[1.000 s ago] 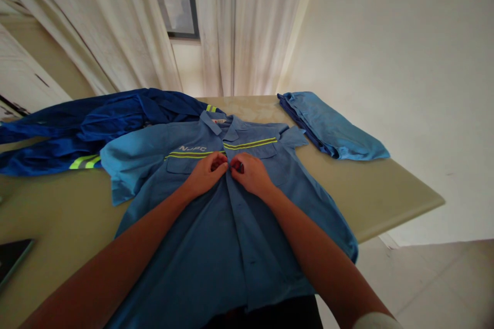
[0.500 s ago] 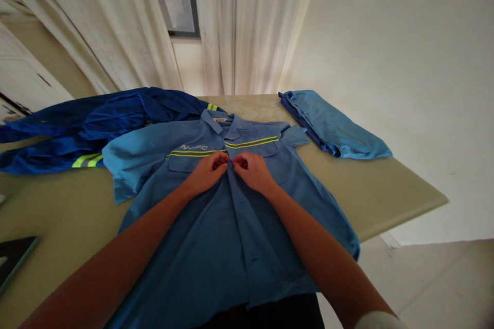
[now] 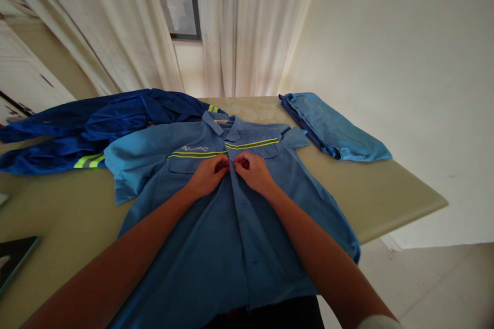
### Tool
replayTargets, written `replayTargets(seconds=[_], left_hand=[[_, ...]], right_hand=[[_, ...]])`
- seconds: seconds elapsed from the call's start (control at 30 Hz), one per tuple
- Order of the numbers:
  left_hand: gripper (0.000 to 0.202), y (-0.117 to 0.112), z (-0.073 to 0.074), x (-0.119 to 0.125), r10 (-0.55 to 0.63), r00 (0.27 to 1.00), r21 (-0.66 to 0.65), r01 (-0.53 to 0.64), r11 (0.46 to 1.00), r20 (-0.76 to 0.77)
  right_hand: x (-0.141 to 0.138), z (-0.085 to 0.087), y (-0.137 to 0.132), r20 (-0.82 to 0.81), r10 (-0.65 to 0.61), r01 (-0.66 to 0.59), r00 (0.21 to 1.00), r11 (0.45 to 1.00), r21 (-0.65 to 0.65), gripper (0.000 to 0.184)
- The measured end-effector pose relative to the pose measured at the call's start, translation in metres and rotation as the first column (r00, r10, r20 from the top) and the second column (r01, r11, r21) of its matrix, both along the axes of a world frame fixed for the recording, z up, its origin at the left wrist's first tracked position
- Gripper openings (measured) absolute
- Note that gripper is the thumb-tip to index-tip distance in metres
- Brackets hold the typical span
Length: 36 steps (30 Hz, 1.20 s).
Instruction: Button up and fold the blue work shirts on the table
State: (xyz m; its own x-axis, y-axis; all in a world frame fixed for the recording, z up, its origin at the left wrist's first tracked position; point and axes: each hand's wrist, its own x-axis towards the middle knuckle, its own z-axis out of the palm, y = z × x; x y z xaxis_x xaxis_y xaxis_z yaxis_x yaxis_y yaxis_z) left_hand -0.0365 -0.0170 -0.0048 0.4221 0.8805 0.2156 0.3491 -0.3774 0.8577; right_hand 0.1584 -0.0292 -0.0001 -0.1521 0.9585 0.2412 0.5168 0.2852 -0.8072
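A blue short-sleeved work shirt lies front up and spread out, its collar away from me and its hem at my body. Two yellow-edged stripes and the letters NJPC cross the chest. My left hand pinches the edge of the front placket just below the stripes. Facing it, my right hand grips the other side of the same placket between thumb and fingers. The fingertips almost meet, and any button between them is too small to make out.
Dark blue workwear with reflective bands lies at the back left of the table. Folded blue clothes rest at the back right. A dark flat object is at the left edge. Curtains hang behind.
The fingers of my left hand have shifted slightly at the placket. Both hands stay at the same spot on the shirt, and the view has tilted a little.
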Motion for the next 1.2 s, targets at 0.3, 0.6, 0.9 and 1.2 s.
replayTargets(seconds=[0.3,0.6,0.9,1.2], left_hand=[[0.023,-0.005,-0.004,-0.001,0.064,0.998,0.112,-0.062,0.992,-0.019],[0.013,-0.004,-0.004,-0.002,0.089,0.996,0.099,-0.087,0.991,-0.024],[0.018,-0.002,-0.005,-0.002,0.07,0.997,0.059,-0.068,0.996,-0.031],[0.019,-0.008,-0.003,0.002,0.127,0.955,0.316,-0.037,0.948,-0.267]], right_hand=[[0.003,-0.002,0.002,0.002,0.041,-0.041,0.999,0.999,0.014,0.01],[0.002,0.002,-0.004,0.088,0.058,-0.062,0.994,0.997,0.045,0.011],[0.009,0.002,0.001,0.023,0.093,-0.091,0.995,0.994,-0.064,0.006],[0.01,0.006,0.001,0.017,0.068,-0.067,0.998,0.996,-0.06,0.009]])
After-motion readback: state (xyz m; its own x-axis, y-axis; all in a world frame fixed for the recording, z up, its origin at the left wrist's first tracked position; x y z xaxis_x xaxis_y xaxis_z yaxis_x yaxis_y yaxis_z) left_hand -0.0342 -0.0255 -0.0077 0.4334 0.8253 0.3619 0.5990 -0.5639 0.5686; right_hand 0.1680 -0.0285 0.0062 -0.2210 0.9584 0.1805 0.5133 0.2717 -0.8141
